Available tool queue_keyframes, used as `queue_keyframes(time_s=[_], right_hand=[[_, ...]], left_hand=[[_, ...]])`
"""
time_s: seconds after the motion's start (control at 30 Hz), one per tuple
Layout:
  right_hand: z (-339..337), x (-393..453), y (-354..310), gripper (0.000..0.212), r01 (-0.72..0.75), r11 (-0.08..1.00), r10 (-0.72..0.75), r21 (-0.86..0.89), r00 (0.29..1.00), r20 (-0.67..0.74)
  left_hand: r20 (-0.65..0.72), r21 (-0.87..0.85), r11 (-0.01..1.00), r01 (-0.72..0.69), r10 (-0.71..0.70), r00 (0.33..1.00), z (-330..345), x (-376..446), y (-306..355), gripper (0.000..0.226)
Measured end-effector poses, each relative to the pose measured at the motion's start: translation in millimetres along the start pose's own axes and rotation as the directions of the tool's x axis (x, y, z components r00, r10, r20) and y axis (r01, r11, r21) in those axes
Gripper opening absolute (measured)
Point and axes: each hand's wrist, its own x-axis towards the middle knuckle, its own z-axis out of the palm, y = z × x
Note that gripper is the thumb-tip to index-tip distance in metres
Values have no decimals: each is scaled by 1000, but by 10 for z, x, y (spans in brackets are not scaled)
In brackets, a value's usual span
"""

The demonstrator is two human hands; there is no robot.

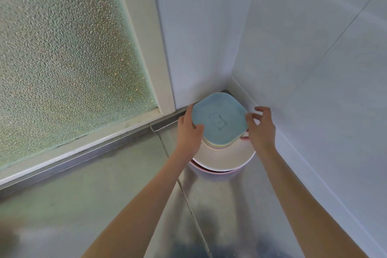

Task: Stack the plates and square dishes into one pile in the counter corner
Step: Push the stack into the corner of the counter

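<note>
A pile of dishes stands in the counter corner. Round white plates (225, 158) lie at the bottom, with a pink rim showing under them. Several pastel square dishes sit on top, the uppermost a blue square dish (219, 118) with a small bear drawing. My left hand (189, 130) grips the left edge of the square dishes, thumb over the blue one's rim. My right hand (260, 126) pinches the right edge of the square dishes with its fingertips, the other fingers raised.
The steel counter (125, 184) runs toward me with a seam down its middle. A frosted glass window (69, 48) rises at the left and white tiled walls (303, 69) close the corner behind and to the right of the pile.
</note>
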Motion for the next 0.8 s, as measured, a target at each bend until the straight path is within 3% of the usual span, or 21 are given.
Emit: queue_keyframes(time_s=[0.1,0.2,0.3,0.37,0.47,0.53,0.6,0.7,0.77,0.8], right_hand=[[8,-38,-117,31,-41,989,53,140,995,-85],[98,-381,15,30,-75,990,86,117,992,-88],[212,-640,86,23,-86,986,89,140,996,-17],[233,-537,137,34,-20,997,23,73,999,-37],[162,-253,154,39,47,998,-45,28,997,-64],[94,-132,104,42,-30,989,41,143,996,-73],[86,-126,51,46,-105,960,130,259,988,-81],[148,-330,107,46,-59,953,85,297,994,-73],[215,-472,173,37,-4,951,21,310,999,-49],[242,-505,196,35,27,953,-14,300,999,-45]], left_hand=[[-114,-39,994,99,-103,988,68,-225,-24,61],[-191,-56,993,101,-110,975,110,-361,-97,34],[-135,-246,958,147,-184,974,95,-260,-69,21],[-71,-334,936,110,-141,987,114,-219,-40,38],[-30,-310,951,-7,-3,1000,226,-375,-87,73],[15,-272,962,11,-7,1000,309,-571,-107,79],[-19,-187,982,9,-12,1000,373,-723,-139,67],[-241,-110,993,36,-61,969,344,-651,-162,34],[-259,-127,991,30,-62,964,268,-469,-147,30],[-220,-121,992,26,-53,974,230,-366,-130,39]])
